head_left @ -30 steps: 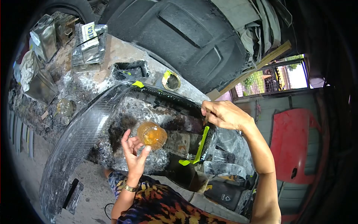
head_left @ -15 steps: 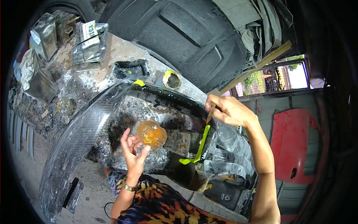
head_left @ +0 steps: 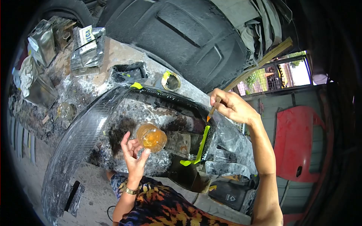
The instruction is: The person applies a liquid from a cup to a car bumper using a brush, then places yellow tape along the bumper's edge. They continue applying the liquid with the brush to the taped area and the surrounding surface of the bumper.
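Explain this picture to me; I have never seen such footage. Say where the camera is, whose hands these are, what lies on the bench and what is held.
There is no machine here: one camera, worn on a person's head, looks down at their own two bare hands; its wide lens bends the edges. The left hand holds a clear cup of amber liquid in its fingers. The right hand pinches a thin brush, tip down at the edge of a curved black woven panel marked with yellow-green tape. The panel rests on a stained bench, which also bears metal cans and a tape roll. A black moulded part lies behind, and a red panel stands at the right.
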`<state>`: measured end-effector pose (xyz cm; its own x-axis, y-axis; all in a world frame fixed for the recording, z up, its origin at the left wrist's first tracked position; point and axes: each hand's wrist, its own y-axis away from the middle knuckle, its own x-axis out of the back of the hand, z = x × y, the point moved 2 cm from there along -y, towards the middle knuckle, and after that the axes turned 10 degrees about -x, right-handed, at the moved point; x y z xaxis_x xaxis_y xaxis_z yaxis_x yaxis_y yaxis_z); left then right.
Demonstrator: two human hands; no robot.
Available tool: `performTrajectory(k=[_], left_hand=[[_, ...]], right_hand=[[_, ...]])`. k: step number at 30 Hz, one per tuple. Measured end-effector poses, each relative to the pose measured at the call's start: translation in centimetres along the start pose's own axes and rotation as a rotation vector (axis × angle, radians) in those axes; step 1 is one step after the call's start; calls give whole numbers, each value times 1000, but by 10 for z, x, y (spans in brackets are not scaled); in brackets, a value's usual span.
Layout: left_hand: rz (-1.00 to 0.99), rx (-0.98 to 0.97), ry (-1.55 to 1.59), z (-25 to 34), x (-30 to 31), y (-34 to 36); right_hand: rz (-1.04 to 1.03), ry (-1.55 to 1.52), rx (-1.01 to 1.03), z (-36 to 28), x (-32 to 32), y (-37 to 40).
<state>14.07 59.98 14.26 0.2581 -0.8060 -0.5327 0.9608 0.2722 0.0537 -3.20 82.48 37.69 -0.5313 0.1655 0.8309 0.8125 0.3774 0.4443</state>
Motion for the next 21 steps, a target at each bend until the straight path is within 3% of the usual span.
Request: performTrajectory(k=[10,13,21], left_hand=[[-4,52,10,-2,0,1],[3,52,13,-4,2,2],[31,57,-9,-8,14,4]], right_hand=[[-52,-67,-57,16,-17,-19],[-53,102,-93,11,-20,-31],[31,209,-90,33,-35,-60]])
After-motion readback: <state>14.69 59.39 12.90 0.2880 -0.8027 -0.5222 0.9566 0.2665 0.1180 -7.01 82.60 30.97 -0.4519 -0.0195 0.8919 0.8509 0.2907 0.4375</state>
